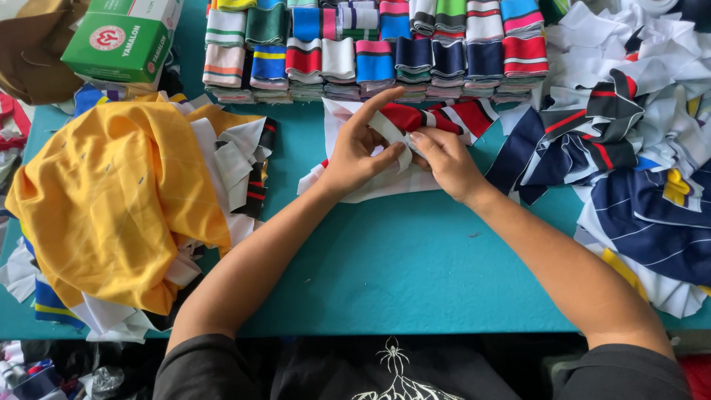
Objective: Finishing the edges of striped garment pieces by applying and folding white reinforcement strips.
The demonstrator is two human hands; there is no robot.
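Your left hand (354,152) and right hand (444,159), fingers pinching the red-and-white striped knit strip (415,118) at bench (385,259) centre; folded stacks (378,52) at twelve o'clock. Keep edges aligned, I'd judge.

— What's my feed showing at centre frame?
— My left hand (357,152) and right hand (444,161) pinch a red-and-white striped collar piece (415,118) on the teal table (400,259); folded striped stacks (370,52) along the top; yellow cloth (111,192) at left.
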